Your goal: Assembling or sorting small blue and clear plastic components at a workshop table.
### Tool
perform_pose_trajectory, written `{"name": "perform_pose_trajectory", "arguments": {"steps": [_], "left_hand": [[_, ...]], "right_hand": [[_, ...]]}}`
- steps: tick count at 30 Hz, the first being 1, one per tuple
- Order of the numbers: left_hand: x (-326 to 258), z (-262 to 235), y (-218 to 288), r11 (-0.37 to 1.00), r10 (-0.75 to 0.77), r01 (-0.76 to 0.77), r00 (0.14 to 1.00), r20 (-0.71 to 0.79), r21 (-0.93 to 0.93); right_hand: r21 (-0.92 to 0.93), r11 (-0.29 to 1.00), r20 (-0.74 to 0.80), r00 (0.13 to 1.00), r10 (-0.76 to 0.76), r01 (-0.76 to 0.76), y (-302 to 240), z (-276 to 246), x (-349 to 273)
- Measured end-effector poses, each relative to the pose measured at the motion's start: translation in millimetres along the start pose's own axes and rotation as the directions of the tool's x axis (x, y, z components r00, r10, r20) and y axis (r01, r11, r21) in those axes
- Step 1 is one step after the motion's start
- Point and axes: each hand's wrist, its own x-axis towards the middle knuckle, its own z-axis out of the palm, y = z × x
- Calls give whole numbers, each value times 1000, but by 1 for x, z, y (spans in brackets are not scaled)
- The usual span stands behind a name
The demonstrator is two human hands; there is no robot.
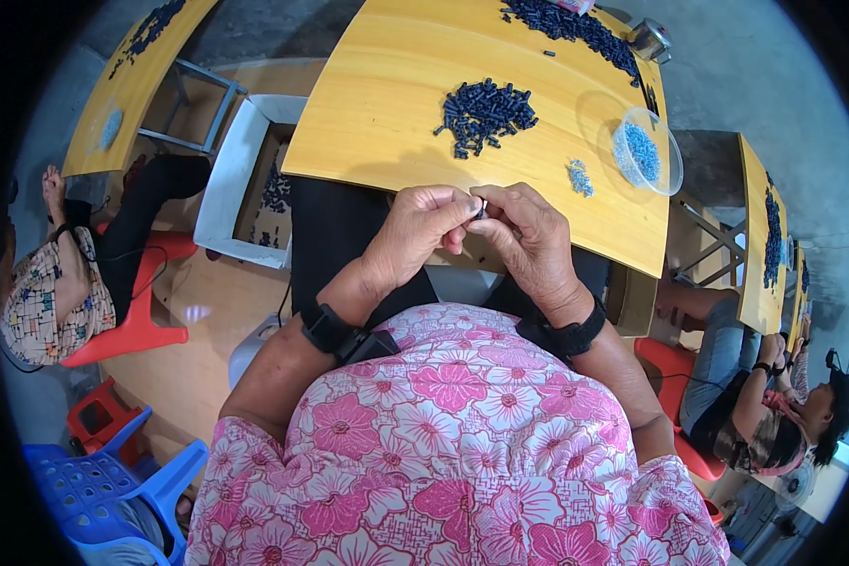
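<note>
My left hand (423, 228) and my right hand (532, 238) meet at the table's near edge, thumbs and fingertips pinched together. Between them is a small dark piece (482, 209) with a pale spot, mostly hidden by the fingers. Beyond my hands, a heap of small black cylindrical parts (486, 115) lies on the yellow wooden table (387, 113). To its right is a little pile of light-blue pieces (579, 177). A clear round plastic bowl (672, 160) holds more of these light-blue pieces.
A larger heap of black parts (575, 33) and a metal cup (649, 41) are at the far edge. On the left stands a white box (226, 203) with black parts inside. People sit at other tables on both sides; a blue plastic chair (94, 491) is lower left.
</note>
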Motion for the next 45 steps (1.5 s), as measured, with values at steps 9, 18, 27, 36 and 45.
{"name": "perform_pose_trajectory", "arguments": {"steps": [9,18,27,36,45], "left_hand": [[-8,12,12,970,199,-205,978,58,129],[-3,15,15,785,329,-365,930,161,500],[-3,18,14,819,292,-325,945,144,473],[5,27,10,900,226,-262,964,141,348],[0,4,2,876,207,-207,977,48,436]], "right_hand": [[10,1000,30,999,-12,12,3,-3,-2],[0,997,39,997,-73,73,2,-6,-5],[19,996,54,995,-86,85,7,-7,-7],[6,997,-22,997,-70,70,11,-13,-6],[-103,937,-546,806,227,-333,30,-99,-59]]}}
